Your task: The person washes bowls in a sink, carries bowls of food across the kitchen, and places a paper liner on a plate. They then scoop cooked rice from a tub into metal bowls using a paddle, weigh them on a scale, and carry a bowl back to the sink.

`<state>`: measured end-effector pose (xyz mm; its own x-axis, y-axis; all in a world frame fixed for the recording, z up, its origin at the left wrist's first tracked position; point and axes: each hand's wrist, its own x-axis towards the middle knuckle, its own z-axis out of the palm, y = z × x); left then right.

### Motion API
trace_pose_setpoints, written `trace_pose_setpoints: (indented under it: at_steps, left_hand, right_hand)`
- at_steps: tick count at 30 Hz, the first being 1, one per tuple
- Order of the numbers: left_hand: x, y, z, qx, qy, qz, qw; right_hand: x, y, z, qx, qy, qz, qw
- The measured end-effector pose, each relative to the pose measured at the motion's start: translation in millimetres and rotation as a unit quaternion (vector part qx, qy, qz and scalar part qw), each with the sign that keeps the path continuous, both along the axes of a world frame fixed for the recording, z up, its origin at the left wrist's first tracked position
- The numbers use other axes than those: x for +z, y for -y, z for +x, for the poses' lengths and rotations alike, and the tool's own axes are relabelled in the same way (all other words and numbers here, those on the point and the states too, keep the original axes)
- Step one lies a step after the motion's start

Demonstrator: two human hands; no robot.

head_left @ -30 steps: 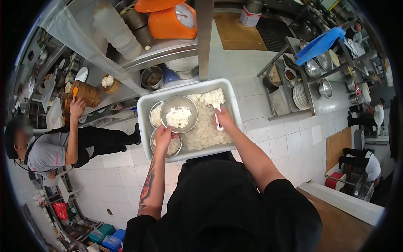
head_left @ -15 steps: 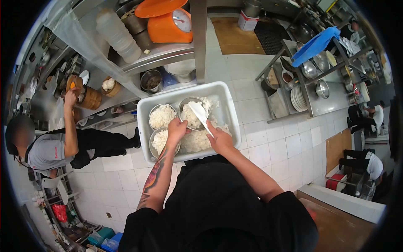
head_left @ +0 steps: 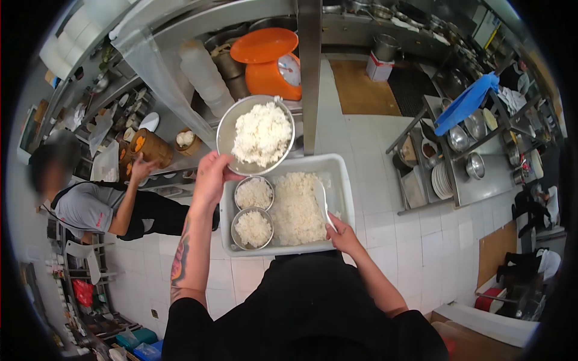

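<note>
My left hand (head_left: 211,177) grips the near left edge of a metal bowl (head_left: 226,135), held up above the far side of a white tub (head_left: 348,201). White rice (head_left: 262,133) is heaped inside that bowl. My right hand (head_left: 344,236) is closed around the handle of a white rice paddle (head_left: 323,201), whose blade lies against the right side of the loose rice (head_left: 297,210) in the tub. Two smaller-looking bowls of rice (head_left: 254,192) stand one behind the other along the tub's left side.
An orange scale (head_left: 265,75) sits on a metal shelf beyond the tub. At the left, a co-worker (head_left: 99,207) reaches toward bamboo steamers (head_left: 155,148). A metal rack (head_left: 445,150) with plates and bowls stands to the right. Tiled floor (head_left: 379,234) surrounds the tub.
My left hand has lifted the rice bowl out of the tub, up and away from me. My right hand has moved right and down, taking the paddle from the bowl to the loose rice.
</note>
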<state>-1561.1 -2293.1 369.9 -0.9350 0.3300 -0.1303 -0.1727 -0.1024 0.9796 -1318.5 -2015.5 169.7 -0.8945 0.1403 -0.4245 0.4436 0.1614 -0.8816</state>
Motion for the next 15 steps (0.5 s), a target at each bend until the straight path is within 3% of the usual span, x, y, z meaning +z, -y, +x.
trace_pose_setpoints:
  at_steps: [8,15]
  left_hand:
    - [110,-49,-81,0.028,-0.101,0.032,0.994]
    - [154,-99,-140,0.028,-0.088,0.004,0.996]
  right_hand:
    - [14,-6,2,0.009,-0.003,-0.013,1.000]
    - [-8,-10,25,-0.004,0.023,-0.003,1.000]
